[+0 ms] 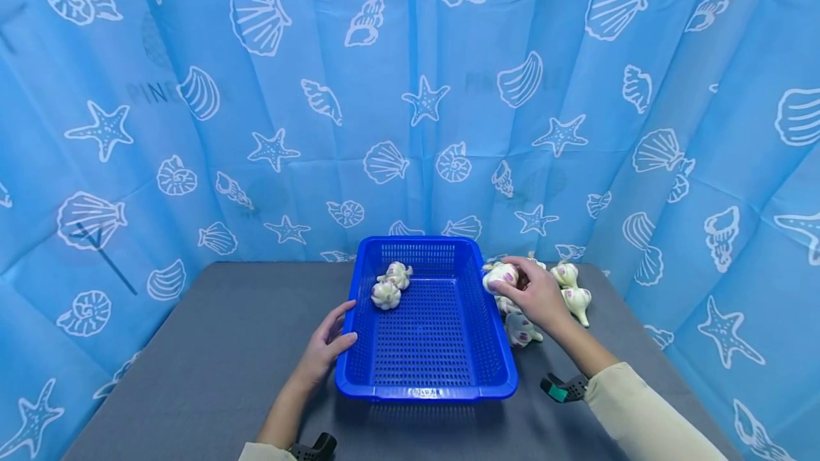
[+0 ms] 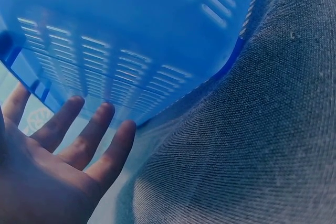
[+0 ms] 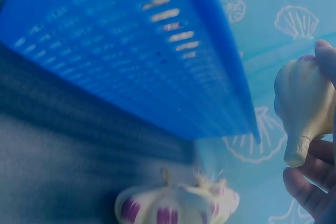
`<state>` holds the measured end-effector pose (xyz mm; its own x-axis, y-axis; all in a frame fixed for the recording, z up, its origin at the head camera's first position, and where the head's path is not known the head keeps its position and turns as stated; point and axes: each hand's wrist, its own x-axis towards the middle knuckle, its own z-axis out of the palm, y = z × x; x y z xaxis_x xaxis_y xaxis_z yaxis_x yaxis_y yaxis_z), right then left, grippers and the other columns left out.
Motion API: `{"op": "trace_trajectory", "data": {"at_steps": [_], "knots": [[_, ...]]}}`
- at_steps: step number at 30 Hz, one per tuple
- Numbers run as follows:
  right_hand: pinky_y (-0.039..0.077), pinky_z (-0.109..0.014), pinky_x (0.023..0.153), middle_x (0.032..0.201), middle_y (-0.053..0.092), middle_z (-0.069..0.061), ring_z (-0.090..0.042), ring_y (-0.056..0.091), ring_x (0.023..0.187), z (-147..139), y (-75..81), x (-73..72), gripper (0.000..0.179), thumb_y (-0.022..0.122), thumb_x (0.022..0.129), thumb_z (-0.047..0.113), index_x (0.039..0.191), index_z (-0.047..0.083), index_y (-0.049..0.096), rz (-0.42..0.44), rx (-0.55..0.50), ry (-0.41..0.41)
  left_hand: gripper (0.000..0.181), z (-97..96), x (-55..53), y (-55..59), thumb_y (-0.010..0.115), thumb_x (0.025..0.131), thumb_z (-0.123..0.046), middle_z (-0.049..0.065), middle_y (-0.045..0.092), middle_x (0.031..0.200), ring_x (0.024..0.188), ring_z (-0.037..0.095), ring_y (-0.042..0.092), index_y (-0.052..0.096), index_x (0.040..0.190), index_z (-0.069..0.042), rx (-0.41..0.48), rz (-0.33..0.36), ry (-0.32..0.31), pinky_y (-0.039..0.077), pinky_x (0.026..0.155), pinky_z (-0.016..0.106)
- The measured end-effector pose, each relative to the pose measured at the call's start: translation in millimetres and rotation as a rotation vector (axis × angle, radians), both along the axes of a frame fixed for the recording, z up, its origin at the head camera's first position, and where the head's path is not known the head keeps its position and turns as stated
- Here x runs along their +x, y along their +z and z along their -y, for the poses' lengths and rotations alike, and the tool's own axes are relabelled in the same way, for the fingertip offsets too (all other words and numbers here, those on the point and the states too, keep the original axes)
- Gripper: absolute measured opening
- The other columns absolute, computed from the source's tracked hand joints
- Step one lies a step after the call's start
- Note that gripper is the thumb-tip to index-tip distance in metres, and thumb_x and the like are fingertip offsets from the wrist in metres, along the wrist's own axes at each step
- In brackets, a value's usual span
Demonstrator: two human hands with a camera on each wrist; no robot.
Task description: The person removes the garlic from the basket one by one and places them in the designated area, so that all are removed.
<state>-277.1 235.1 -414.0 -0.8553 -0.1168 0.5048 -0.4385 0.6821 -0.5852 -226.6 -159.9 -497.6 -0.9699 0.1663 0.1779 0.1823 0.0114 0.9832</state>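
Observation:
My right hand (image 1: pixel 537 294) pinches a garlic bulb (image 1: pixel 501 276) above the right rim of the blue plastic basket (image 1: pixel 426 393). In the right wrist view that bulb (image 3: pixel 304 98) shows its stem pointing down between thumb and fingers. My left hand (image 1: pixel 322 347) rests against the basket's left side; the left wrist view shows its fingers (image 2: pixel 86 140) fairly straight beside the slotted outer wall (image 2: pixel 105 72). Two garlic bulbs (image 1: pixel 386 295) lie inside the basket, towards its left back.
More garlic lies on the grey-covered table (image 1: pixel 256 326) right of the basket: a bulb (image 1: pixel 522 331) near its wall, and others (image 1: pixel 577 302) farther right, some hidden behind my right hand. A blue shell-patterned curtain (image 1: pixel 416 126) hangs behind the table.

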Motion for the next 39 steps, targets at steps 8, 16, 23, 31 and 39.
{"op": "trace_trajectory", "data": {"at_steps": [8,16,23,31,39], "knots": [[0.041,-0.028,0.054,0.075,0.054,-0.003,-0.017,0.048,0.063,-14,-11.1,5.3,0.045,0.079,0.082,0.029,0.115,0.004,0.064,-0.019,0.036,-0.055,0.055,-0.2,0.9,0.4,0.058,0.095,-0.021,0.023,0.036,0.149,0.131,0.048,0.039,0.041,0.147,-0.022,-0.004,0.010,0.003,0.041,0.095,0.062],[0.041,-0.028,0.054,0.078,0.057,-0.004,-0.015,0.048,0.064,-28,-25.1,11.1,0.046,0.081,0.080,0.027,0.115,0.004,0.064,-0.040,0.058,-0.113,0.055,-0.2,1.3,0.3,0.058,0.095,-0.021,0.023,0.035,0.150,0.131,0.049,0.038,0.041,0.147,-0.022,-0.003,0.011,0.000,0.041,0.095,0.063],[0.039,-0.028,0.054,0.078,0.057,-0.005,-0.016,0.047,0.065,-43,-39.2,16.1,0.045,0.081,0.080,0.028,0.114,0.003,0.064,-0.034,0.052,-0.157,0.055,-0.9,2.6,0.8,0.058,0.095,-0.023,0.023,0.034,0.150,0.131,0.049,0.037,0.040,0.148,-0.023,-0.013,0.007,0.002,0.040,0.095,0.064],[0.039,-0.030,0.057,0.080,0.058,-0.006,-0.018,0.049,0.069,-61,-51.0,20.8,0.050,0.080,0.081,0.029,0.119,0.001,0.062,0.000,0.076,-0.189,0.055,0.0,0.8,0.6,0.057,0.095,-0.020,0.024,0.036,0.149,0.131,0.049,0.038,0.041,0.147,-0.021,-0.001,0.005,-0.004,0.041,0.095,0.063],[0.038,-0.031,0.058,0.076,0.054,-0.004,-0.018,0.047,0.068,-72,-59.5,31.4,0.051,0.078,0.083,0.030,0.121,0.001,0.061,0.055,0.095,-0.197,0.055,0.1,0.8,0.0,0.059,0.095,-0.022,0.023,0.035,0.149,0.131,0.049,0.037,0.041,0.147,-0.022,-0.004,0.009,0.003,0.040,0.096,0.064]]}}
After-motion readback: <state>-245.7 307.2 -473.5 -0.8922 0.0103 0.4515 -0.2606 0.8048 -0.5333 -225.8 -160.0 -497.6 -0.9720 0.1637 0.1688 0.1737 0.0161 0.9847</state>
